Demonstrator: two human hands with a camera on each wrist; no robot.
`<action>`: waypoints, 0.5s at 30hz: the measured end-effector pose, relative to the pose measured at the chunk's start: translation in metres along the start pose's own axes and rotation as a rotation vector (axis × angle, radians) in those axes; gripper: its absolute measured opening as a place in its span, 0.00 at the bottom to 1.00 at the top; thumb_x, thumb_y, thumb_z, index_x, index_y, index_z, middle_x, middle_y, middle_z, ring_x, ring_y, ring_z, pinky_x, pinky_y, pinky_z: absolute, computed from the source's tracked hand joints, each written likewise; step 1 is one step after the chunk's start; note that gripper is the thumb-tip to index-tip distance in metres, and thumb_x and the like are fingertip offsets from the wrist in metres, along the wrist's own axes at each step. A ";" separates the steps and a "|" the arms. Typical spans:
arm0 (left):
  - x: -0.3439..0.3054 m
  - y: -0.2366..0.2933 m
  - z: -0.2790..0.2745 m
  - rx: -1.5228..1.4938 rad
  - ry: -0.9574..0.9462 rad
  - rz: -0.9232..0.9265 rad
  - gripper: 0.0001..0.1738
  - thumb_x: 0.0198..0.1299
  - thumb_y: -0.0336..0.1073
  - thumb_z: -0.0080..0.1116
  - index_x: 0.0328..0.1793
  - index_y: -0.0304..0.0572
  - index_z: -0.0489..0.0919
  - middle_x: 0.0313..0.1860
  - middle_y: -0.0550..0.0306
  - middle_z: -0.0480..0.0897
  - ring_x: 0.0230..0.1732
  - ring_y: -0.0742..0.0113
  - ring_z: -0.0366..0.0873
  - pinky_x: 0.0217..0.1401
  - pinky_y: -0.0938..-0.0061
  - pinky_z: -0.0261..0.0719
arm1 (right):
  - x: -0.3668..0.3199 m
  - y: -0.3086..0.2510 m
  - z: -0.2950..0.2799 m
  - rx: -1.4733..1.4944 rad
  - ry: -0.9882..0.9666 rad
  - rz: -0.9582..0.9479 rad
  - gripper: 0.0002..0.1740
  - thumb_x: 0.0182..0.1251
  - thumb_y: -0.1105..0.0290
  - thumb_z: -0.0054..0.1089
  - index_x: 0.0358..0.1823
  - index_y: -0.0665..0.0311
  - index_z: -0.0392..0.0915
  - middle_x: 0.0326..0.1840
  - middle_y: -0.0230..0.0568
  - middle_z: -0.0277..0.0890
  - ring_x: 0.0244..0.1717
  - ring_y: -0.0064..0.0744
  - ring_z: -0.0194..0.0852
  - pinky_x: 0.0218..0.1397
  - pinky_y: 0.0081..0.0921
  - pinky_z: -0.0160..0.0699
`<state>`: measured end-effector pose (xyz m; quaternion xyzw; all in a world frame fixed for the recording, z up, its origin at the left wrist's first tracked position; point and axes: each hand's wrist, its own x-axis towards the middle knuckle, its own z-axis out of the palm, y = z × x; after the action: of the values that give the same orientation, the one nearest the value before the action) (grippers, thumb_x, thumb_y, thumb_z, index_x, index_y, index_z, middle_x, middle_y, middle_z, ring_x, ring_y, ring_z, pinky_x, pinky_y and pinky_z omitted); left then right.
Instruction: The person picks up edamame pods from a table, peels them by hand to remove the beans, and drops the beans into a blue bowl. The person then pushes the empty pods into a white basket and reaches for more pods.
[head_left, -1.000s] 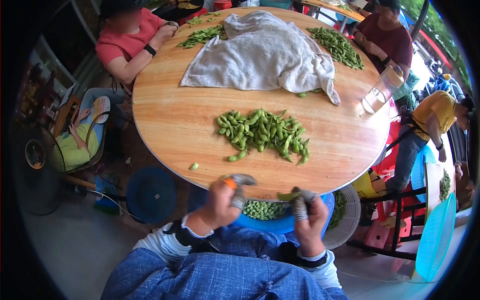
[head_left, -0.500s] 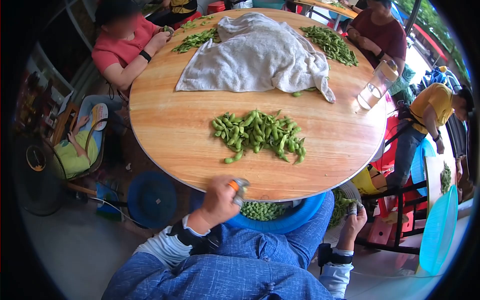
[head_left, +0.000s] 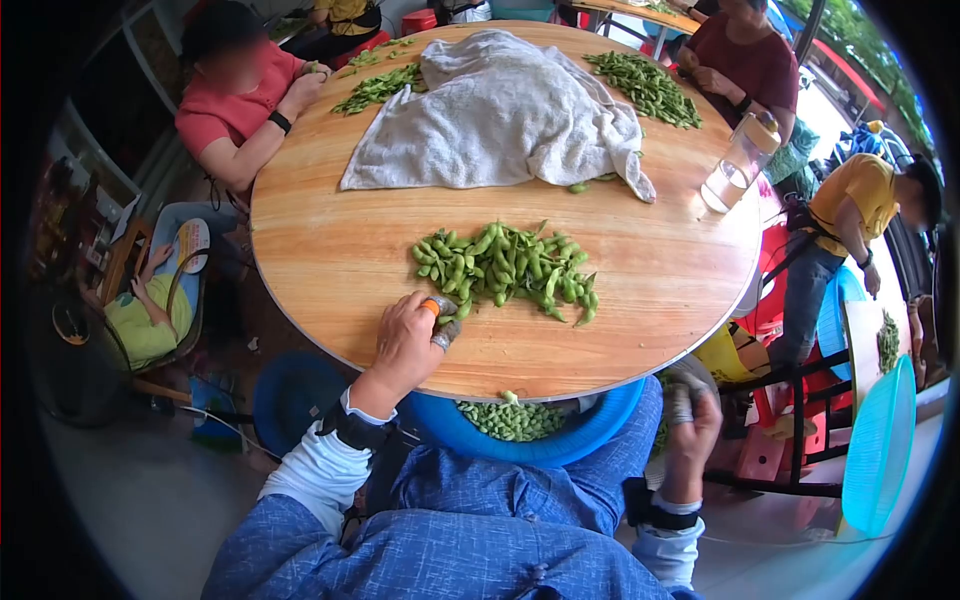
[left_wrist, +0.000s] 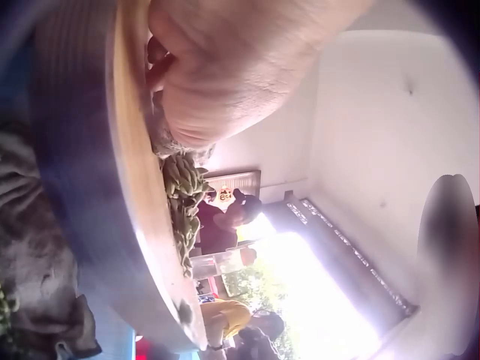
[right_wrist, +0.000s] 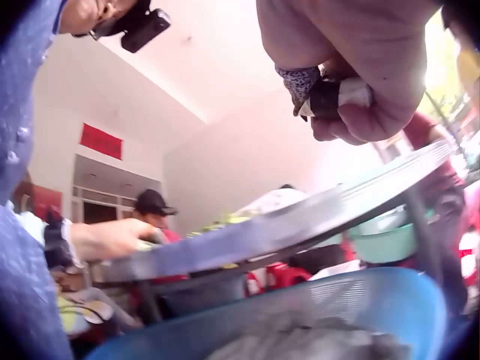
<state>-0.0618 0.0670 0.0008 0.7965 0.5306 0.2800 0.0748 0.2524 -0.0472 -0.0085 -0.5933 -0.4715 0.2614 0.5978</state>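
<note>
Green bean pods [head_left: 505,262] lie heaped on the round wooden table [head_left: 330,260]. At the heap's near left edge, the left hand [head_left: 405,345] pinches a pod [head_left: 446,317] between wrapped fingertips; an orange band circles one finger. The right hand [head_left: 692,430] is off the table's near right side, blurred, with wrapped fingertips. Its fingers are curled in the right wrist view, black and white wraps showing, and no pod is visible in them. Shelled beans [head_left: 510,420] fill a blue basin [head_left: 430,425] under the table edge.
A grey-white towel [head_left: 490,120] covers the table's far middle, between other pod heaps [head_left: 645,88]. A clear bottle [head_left: 735,170] stands at the right. People sit at both sides, and a person in yellow [head_left: 855,205] is farther right.
The left hand has moved forward from the table edge to the pods. The right hand went right and down to the basket at the side, and has since lifted slightly, without visible pods.
</note>
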 end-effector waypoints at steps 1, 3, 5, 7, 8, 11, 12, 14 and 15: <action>0.002 -0.002 0.001 -0.017 0.006 0.026 0.09 0.43 0.30 0.60 0.30 0.36 0.75 0.26 0.50 0.72 0.29 0.53 0.71 0.32 0.65 0.67 | -0.001 -0.012 0.020 0.040 -0.081 0.008 0.09 0.58 0.79 0.51 0.41 0.71 0.73 0.34 0.36 0.74 0.32 0.20 0.69 0.36 0.16 0.69; 0.003 0.000 0.000 -0.035 -0.004 0.019 0.08 0.43 0.30 0.60 0.30 0.35 0.75 0.27 0.49 0.72 0.29 0.52 0.71 0.31 0.65 0.68 | -0.001 -0.031 0.053 0.095 -0.243 0.041 0.10 0.56 0.80 0.52 0.41 0.69 0.74 0.32 0.37 0.73 0.31 0.22 0.71 0.36 0.17 0.69; 0.002 -0.001 0.000 -0.051 0.007 0.010 0.08 0.43 0.29 0.59 0.30 0.35 0.75 0.27 0.50 0.73 0.28 0.54 0.71 0.29 0.67 0.68 | 0.001 -0.042 0.081 0.006 -0.410 -0.042 0.11 0.54 0.80 0.54 0.40 0.68 0.74 0.31 0.39 0.73 0.31 0.27 0.72 0.35 0.19 0.70; -0.005 -0.001 0.001 -0.069 0.030 0.001 0.07 0.44 0.29 0.59 0.29 0.35 0.75 0.26 0.52 0.74 0.26 0.60 0.72 0.28 0.71 0.69 | -0.001 -0.045 0.105 -0.190 -0.539 -0.243 0.12 0.51 0.80 0.56 0.39 0.68 0.75 0.31 0.43 0.73 0.31 0.35 0.72 0.35 0.24 0.71; -0.008 0.002 -0.001 -0.168 -0.009 -0.102 0.07 0.45 0.29 0.59 0.30 0.35 0.74 0.26 0.54 0.74 0.26 0.64 0.72 0.28 0.73 0.69 | -0.003 -0.044 0.115 -0.282 -0.582 -0.339 0.12 0.48 0.80 0.58 0.38 0.67 0.75 0.30 0.46 0.72 0.31 0.40 0.72 0.34 0.27 0.71; -0.016 0.011 -0.005 -0.559 -0.065 -0.347 0.06 0.48 0.29 0.58 0.31 0.36 0.74 0.24 0.59 0.74 0.24 0.75 0.71 0.27 0.80 0.69 | -0.011 -0.041 0.128 -0.129 -0.752 -0.397 0.10 0.48 0.79 0.56 0.35 0.67 0.74 0.29 0.48 0.70 0.31 0.49 0.68 0.34 0.34 0.69; -0.020 0.012 -0.002 -0.758 -0.053 -0.386 0.06 0.49 0.28 0.58 0.32 0.36 0.73 0.24 0.61 0.74 0.24 0.78 0.70 0.28 0.82 0.68 | -0.013 -0.043 0.130 -0.038 -0.779 -0.317 0.10 0.47 0.79 0.56 0.35 0.68 0.74 0.29 0.49 0.70 0.31 0.50 0.68 0.33 0.34 0.70; -0.023 0.017 0.001 -1.083 -0.075 -0.462 0.06 0.50 0.28 0.58 0.33 0.37 0.73 0.24 0.63 0.74 0.24 0.79 0.69 0.28 0.84 0.68 | -0.005 -0.043 0.137 -0.051 -0.718 -0.290 0.10 0.48 0.80 0.56 0.35 0.68 0.74 0.28 0.47 0.71 0.30 0.46 0.70 0.33 0.32 0.70; -0.023 0.022 -0.002 -1.206 -0.110 -0.501 0.06 0.50 0.28 0.58 0.34 0.37 0.73 0.24 0.63 0.74 0.24 0.79 0.69 0.28 0.85 0.68 | -0.002 -0.043 0.139 -0.056 -0.685 -0.278 0.10 0.49 0.80 0.56 0.35 0.68 0.74 0.28 0.46 0.71 0.30 0.44 0.71 0.32 0.30 0.70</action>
<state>-0.0511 0.0371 0.0036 0.4804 0.4454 0.4613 0.5984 0.1198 0.0082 0.0119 -0.4178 -0.7274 0.3481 0.4186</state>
